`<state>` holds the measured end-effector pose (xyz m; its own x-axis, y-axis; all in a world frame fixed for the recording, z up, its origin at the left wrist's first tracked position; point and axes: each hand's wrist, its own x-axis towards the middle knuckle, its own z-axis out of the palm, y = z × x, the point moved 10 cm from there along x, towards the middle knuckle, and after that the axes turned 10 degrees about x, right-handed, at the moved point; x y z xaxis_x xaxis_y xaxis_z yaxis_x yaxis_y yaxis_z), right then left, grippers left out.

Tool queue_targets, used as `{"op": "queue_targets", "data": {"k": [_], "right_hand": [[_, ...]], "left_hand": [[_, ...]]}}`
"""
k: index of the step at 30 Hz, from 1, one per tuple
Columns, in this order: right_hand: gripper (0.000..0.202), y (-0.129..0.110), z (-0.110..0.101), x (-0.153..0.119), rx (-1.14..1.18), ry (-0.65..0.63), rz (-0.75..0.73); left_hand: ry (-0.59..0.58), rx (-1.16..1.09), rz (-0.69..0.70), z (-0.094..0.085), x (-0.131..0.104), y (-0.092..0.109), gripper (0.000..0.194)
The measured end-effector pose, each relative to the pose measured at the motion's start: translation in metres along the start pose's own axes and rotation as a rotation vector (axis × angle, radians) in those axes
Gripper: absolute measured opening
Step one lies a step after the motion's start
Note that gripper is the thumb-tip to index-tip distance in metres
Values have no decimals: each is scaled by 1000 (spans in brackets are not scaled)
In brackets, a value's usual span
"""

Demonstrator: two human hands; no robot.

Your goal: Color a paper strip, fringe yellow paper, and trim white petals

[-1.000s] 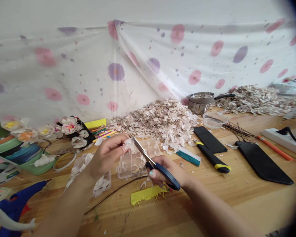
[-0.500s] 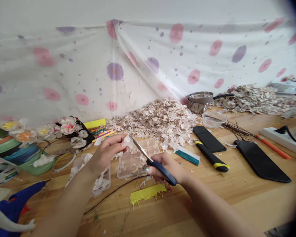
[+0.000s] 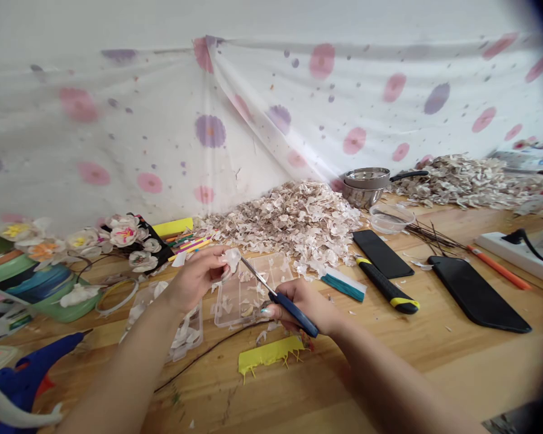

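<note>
Between its fingertips my left hand point(image 3: 199, 277) pinches a small pale, translucent petal point(image 3: 232, 260). My right hand point(image 3: 305, 307) is closed round the dark blue handles of a pair of scissors point(image 3: 261, 280), whose blades point up and left, with the tip close to the petal. Below both hands is a clear compartment box point(image 3: 224, 307) with petal scraps in it. Another clear box point(image 3: 199, 337) with white petals lies partly behind my left forearm. A yellow fringed strip point(image 3: 270, 354) lies nearer on the wooden table.
A large petal heap point(image 3: 294, 223) stands behind the hands. To the right are a black and yellow cutter point(image 3: 387, 288), black phones point(image 3: 479, 293) and a power strip point(image 3: 520, 250). A blue glue gun point(image 3: 31, 374) and white flowers point(image 3: 124, 232) are at left.
The petal has turned to show a rounder face and sits slightly left and lower. The scissors have shifted slightly, their blades looking closer together, with the tip beside the petal.
</note>
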<state>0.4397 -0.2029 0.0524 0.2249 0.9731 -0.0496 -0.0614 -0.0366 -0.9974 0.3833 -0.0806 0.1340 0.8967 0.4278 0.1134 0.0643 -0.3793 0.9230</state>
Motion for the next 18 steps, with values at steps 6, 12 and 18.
{"op": "queue_targets", "data": {"k": [6, 12, 18], "right_hand": [[54, 1, -10, 8, 200, 97, -62], [48, -8, -15, 6, 241, 155, -136], [43, -9, -11, 2, 168, 156, -92]], "left_hand": [[-165, -6, -109, 25, 1, -16, 19], [-365, -11, -186, 66, -8, -37, 16], [-517, -3, -259, 85, -16, -49, 18]]}}
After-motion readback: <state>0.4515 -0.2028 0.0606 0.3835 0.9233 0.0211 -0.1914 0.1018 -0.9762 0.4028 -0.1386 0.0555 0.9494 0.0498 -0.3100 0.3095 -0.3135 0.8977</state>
